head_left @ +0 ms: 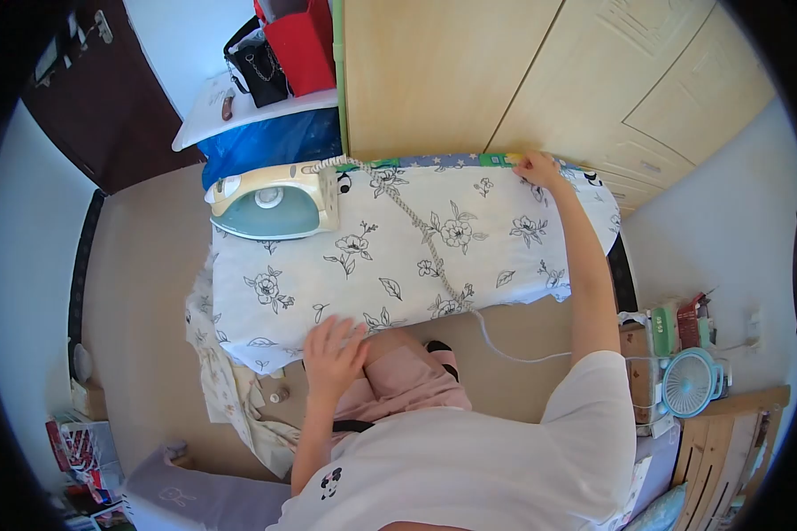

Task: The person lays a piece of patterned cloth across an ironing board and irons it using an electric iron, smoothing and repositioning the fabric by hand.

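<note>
A white cloth with black line-drawn flowers (496, 252) lies over an ironing board whose colourful cover (443, 161) shows along the far edge. At that far edge, toward the right, my right hand (537, 168) is closed on the cloth's border, its fingertips partly hidden. My left hand (335, 350) is open, fingers apart, over the near edge of the cloth. A cream and teal iron (274, 205) rests on the board's left end. Its braided cord (407, 212) crosses the cloth toward the lower right.
Pale wooden cabinets (434, 80) stand right behind the board. Light patterned fabric (226, 380) hangs off the left side down to the floor. A small bottle (279, 394) stands on the floor near my legs. To the right is a blue fan (689, 382). A red bag (301, 49) sits at the back.
</note>
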Tool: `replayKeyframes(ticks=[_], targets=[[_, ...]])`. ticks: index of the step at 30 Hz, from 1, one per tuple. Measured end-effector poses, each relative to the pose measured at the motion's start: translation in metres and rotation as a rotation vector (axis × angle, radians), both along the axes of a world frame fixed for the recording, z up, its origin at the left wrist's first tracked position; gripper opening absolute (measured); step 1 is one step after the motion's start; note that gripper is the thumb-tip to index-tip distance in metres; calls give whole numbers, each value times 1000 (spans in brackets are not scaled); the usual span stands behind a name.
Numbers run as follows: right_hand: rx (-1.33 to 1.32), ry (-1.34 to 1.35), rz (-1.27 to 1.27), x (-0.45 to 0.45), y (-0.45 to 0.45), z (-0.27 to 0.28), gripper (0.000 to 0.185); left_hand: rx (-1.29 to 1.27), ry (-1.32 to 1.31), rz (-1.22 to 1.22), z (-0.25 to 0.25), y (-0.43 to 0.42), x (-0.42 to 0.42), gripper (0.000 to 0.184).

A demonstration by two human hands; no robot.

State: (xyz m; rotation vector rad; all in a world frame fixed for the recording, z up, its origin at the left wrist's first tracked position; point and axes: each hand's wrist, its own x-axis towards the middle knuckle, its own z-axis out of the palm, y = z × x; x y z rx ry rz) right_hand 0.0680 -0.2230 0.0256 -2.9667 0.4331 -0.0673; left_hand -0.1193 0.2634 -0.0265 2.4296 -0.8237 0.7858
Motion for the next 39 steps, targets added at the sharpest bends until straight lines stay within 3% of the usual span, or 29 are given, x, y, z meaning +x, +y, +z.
replayKeyframes(ticks=[3, 8, 15, 17, 24, 32, 37, 39], targets=[[-58, 115, 69, 4, -9, 0, 21, -32, 23, -109, -2, -22, 14, 33], [347, -106, 114, 8, -25, -13, 20, -48, -16, -132, 0, -30, 19, 23], [458, -108, 239, 6, -30, -15, 12, -66, -20, -191, 3, -35, 21, 19], [403, -213, 239, 10, -32, -22, 12, -65, -16, -196, 6, -39, 21, 19], [428, -128, 230, 21, -41, -21, 14, -117, -62, -243, 4, -46, 25, 20], [280, -152, 247, 43, -52, -19, 11, -134, -32, -271, -1, -36, 32, 24], [129, -301, 429, 46, -54, -15, 9, -129, 14, -266, 4, -33, 32, 21], [100, -322, 464, 43, -50, -18, 9, -110, 97, -341, 4, -34, 32, 27]])
